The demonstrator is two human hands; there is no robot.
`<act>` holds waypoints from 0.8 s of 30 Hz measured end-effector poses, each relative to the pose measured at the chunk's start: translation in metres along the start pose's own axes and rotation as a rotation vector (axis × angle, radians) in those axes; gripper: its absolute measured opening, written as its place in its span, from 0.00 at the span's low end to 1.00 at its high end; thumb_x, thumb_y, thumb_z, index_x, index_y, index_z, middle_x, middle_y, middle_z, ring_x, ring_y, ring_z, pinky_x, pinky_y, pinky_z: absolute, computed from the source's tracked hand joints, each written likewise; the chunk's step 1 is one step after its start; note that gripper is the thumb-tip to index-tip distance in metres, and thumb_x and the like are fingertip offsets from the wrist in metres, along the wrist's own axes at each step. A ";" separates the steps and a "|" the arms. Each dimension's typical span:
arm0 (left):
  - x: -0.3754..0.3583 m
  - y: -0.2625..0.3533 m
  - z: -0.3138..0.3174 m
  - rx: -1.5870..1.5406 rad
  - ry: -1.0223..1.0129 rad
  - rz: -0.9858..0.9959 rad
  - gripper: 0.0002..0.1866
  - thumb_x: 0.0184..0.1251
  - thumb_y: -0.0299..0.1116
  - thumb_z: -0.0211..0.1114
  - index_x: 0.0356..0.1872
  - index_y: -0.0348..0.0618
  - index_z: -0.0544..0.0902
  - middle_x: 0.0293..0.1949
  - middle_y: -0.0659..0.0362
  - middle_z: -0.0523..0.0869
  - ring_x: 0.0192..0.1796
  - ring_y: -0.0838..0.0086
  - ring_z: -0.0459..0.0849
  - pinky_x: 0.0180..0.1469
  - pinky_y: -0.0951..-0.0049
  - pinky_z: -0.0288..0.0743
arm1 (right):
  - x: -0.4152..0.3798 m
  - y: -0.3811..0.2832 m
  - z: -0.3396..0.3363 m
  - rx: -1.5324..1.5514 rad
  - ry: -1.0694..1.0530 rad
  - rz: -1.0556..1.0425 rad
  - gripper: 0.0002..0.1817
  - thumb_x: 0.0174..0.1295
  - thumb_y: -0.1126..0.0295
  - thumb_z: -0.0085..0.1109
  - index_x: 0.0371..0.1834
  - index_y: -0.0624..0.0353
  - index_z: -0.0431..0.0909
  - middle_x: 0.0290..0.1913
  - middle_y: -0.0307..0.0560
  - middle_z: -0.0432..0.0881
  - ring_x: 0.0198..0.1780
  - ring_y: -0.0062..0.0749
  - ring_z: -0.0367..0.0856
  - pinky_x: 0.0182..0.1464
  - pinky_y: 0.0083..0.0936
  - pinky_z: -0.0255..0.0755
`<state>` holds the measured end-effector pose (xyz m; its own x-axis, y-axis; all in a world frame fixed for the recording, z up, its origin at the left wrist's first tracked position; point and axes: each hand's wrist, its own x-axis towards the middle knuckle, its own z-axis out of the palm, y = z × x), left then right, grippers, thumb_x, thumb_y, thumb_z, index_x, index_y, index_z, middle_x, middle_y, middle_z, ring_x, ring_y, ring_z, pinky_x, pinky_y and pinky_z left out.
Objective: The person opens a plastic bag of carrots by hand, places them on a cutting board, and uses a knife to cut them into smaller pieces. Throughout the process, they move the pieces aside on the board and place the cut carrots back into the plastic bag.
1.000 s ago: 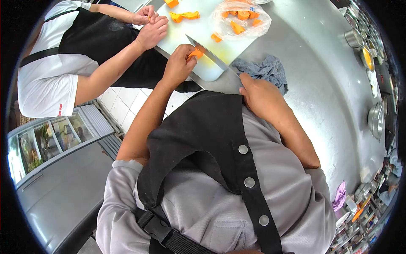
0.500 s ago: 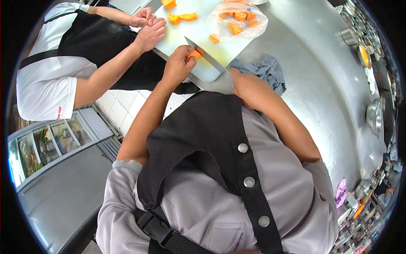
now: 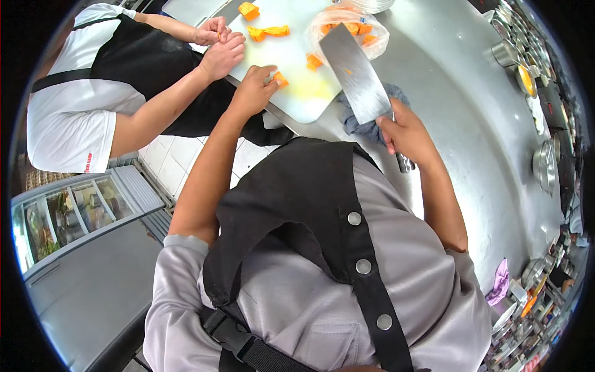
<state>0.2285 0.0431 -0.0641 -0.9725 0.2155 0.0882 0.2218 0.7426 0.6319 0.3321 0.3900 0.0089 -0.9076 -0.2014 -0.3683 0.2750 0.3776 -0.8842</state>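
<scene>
On the white cutting board [image 3: 297, 53], my left hand [image 3: 253, 92] has its thumb and fingertips around a chunk of orange vegetable [image 3: 280, 79]. In my right hand [image 3: 409, 133] is the handle of a cleaver [image 3: 354, 74], its broad blade raised and turned flat toward me. A small orange bit clings to the blade. Beyond the blade is a clear plastic bag [image 3: 379, 44] of orange chunks, with a loose orange piece [image 3: 313, 61] beside it. A crumpled grey-blue cloth [image 3: 354, 124] lies under the cleaver, partly hidden.
At the left another person [image 3: 130, 68] in a black apron holds both hands over the board's edge. More orange pieces [image 3: 268, 32] lie near those hands. Metal bowls [image 3: 545, 166] line the right of the steel counter [image 3: 471, 124]. A glass-topped fridge [image 3: 80, 211] stands lower left.
My right hand has lifted the cleaver off the board and swung it to the right, turning the blade flat. My left hand and its orange chunk have shifted slightly left.
</scene>
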 end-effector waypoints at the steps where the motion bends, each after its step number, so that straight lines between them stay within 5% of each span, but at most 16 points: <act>1: 0.002 -0.003 -0.001 0.001 0.004 0.006 0.21 0.67 0.32 0.70 0.59 0.39 0.79 0.49 0.53 0.83 0.39 0.69 0.84 0.46 0.69 0.81 | -0.004 0.004 0.000 0.047 -0.008 -0.007 0.16 0.71 0.69 0.55 0.59 0.63 0.73 0.19 0.35 0.71 0.17 0.20 0.69 0.22 0.23 0.65; 5: 0.006 0.013 -0.011 0.059 -0.214 0.053 0.22 0.65 0.29 0.71 0.59 0.39 0.79 0.50 0.51 0.84 0.43 0.67 0.84 0.50 0.68 0.80 | -0.016 0.032 0.004 0.448 -0.121 0.092 0.14 0.70 0.72 0.55 0.56 0.63 0.75 0.21 0.36 0.72 0.16 0.21 0.69 0.21 0.22 0.66; 6: 0.006 0.017 -0.012 0.119 -0.273 0.028 0.22 0.63 0.27 0.71 0.59 0.40 0.80 0.51 0.50 0.84 0.46 0.64 0.84 0.52 0.67 0.80 | -0.019 0.035 0.008 0.345 -0.107 0.110 0.14 0.70 0.72 0.55 0.56 0.63 0.75 0.21 0.36 0.71 0.16 0.20 0.69 0.21 0.22 0.65; 9: 0.003 0.016 -0.010 0.205 -0.090 0.221 0.23 0.60 0.26 0.69 0.58 0.42 0.81 0.55 0.50 0.85 0.56 0.53 0.81 0.60 0.59 0.77 | -0.029 0.041 0.022 0.276 -0.065 0.122 0.12 0.71 0.72 0.54 0.55 0.62 0.75 0.19 0.35 0.70 0.15 0.20 0.69 0.20 0.20 0.65; 13: 0.004 -0.001 -0.009 0.213 -0.125 0.328 0.23 0.59 0.25 0.69 0.58 0.44 0.81 0.56 0.53 0.85 0.59 0.55 0.79 0.63 0.59 0.74 | -0.039 0.045 0.050 0.314 0.097 0.110 0.12 0.71 0.72 0.54 0.56 0.62 0.76 0.20 0.35 0.70 0.16 0.21 0.69 0.20 0.21 0.65; 17: 0.012 -0.011 -0.013 0.211 -0.146 0.462 0.25 0.59 0.26 0.71 0.59 0.42 0.80 0.55 0.51 0.85 0.57 0.54 0.79 0.63 0.60 0.74 | -0.048 0.058 0.070 0.734 -0.008 0.091 0.12 0.73 0.71 0.54 0.57 0.61 0.75 0.20 0.35 0.70 0.15 0.18 0.68 0.17 0.17 0.64; 22: 0.021 -0.025 -0.013 0.106 -0.129 0.561 0.24 0.60 0.24 0.71 0.59 0.41 0.81 0.54 0.52 0.85 0.56 0.59 0.81 0.60 0.62 0.76 | -0.047 0.068 0.118 0.807 0.107 0.195 0.11 0.73 0.70 0.55 0.55 0.60 0.75 0.20 0.35 0.72 0.15 0.19 0.69 0.19 0.19 0.65; 24: 0.020 -0.032 -0.012 -0.314 -0.214 0.267 0.21 0.64 0.23 0.71 0.59 0.39 0.80 0.54 0.52 0.84 0.54 0.67 0.85 0.56 0.68 0.80 | -0.050 0.063 0.142 0.779 0.178 0.171 0.09 0.74 0.70 0.54 0.53 0.59 0.75 0.20 0.35 0.72 0.15 0.19 0.68 0.19 0.19 0.65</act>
<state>0.2016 0.0161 -0.0738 -0.8407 0.5233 0.1392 0.3980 0.4229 0.8141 0.4397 0.2957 -0.0689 -0.8520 -0.0266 -0.5228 0.4961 -0.3600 -0.7902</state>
